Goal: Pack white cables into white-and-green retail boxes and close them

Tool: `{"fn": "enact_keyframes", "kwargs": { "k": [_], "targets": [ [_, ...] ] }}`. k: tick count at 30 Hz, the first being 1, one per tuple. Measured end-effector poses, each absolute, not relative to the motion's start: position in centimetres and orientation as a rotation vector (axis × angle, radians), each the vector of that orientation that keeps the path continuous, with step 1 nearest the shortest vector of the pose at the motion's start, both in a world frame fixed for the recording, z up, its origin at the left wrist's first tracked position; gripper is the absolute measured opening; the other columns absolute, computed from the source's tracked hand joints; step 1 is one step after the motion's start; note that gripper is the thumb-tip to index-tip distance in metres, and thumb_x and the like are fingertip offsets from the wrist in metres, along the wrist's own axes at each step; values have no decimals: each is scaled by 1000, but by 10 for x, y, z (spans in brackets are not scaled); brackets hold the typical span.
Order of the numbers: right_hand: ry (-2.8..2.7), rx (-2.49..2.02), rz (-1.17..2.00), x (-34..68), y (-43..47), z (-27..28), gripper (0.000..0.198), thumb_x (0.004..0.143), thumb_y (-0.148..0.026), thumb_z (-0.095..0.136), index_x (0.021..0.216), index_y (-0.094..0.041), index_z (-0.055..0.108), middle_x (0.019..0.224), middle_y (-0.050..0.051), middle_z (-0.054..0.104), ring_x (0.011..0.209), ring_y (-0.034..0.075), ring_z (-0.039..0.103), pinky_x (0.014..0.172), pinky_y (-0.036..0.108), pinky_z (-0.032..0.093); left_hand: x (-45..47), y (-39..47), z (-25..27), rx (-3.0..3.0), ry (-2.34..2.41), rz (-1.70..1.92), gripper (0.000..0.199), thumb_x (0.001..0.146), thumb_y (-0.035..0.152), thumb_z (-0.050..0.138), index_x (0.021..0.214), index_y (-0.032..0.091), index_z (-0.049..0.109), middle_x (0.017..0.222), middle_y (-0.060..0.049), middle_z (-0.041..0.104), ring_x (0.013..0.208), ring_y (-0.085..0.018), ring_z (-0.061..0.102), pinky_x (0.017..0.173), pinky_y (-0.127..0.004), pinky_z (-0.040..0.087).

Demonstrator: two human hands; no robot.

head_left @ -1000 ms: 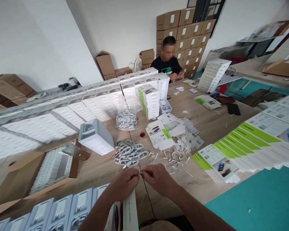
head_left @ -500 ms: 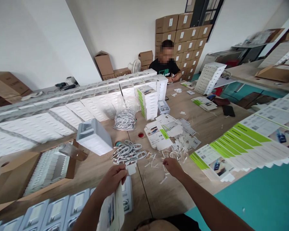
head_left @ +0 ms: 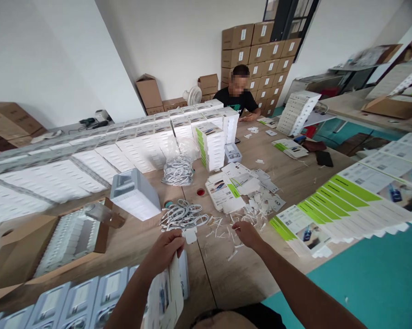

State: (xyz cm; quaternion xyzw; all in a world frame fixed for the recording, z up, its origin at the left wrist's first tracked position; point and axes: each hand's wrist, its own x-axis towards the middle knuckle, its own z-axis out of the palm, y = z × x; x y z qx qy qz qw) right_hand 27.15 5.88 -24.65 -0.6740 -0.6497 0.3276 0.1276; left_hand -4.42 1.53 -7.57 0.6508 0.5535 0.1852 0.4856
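My left hand [head_left: 164,250] grips the top edge of a white printed packaging card [head_left: 168,292], held upright over the near table edge, its hang tab [head_left: 191,236] sticking up past my fingers. My right hand [head_left: 247,232] reaches forward with its fingertips pinched among several small white ties [head_left: 242,218] scattered on the wooden table [head_left: 222,278]. I cannot tell whether it holds one. A pile of coiled white cables [head_left: 183,215] lies just beyond my left hand.
Flat green-and-white cartons [head_left: 332,208] fan out on the right. White boxes [head_left: 99,160] stand in long rows at left, a bagged bundle of cables [head_left: 179,170] behind. Trays of packed units [head_left: 72,304] line the near left. A person in a black shirt [head_left: 238,98] sits at the far end.
My hands, together a second ago, have parted. The right hand reached out to the white ties; the left lifted the card and now holds it steady.
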Motion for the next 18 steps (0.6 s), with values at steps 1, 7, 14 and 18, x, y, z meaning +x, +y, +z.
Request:
{"fn": "enact_keyframes", "kwargs": {
  "k": [1,7,14,18],
  "targets": [
    [-1875,-1949,957,270,58,-242,26,80,-13,52,94,-13,74,100,13,74,96,24,65,88,35,43,-43,15,-74,1586,1348,450,34,86,28,42,55,19,48,55,4,48,59,-13,45,63,-26,34],
    [-1735,-1543,1240,222,49,-189,36,92,-43,46,116,-23,65,108,4,72,90,19,65,73,28,49,-24,16,-62,1637,1306,383,29,84,24,43,56,18,48,55,5,48,59,-12,44,63,-26,33],
    [-1258,-1024,1741,182,39,-134,27,77,-43,70,83,-17,68,59,-2,62,52,9,51,47,20,33,-14,22,-62,1724,1317,441,35,89,32,42,58,19,48,56,5,49,59,-12,45,60,-26,31],
    [-862,-935,1835,186,25,-118,24,75,-41,75,80,-18,68,76,2,70,64,11,59,55,21,40,-27,32,-69,1735,1691,604,48,92,53,39,60,19,50,55,3,50,59,-14,47,59,-27,28]
  ]
}}
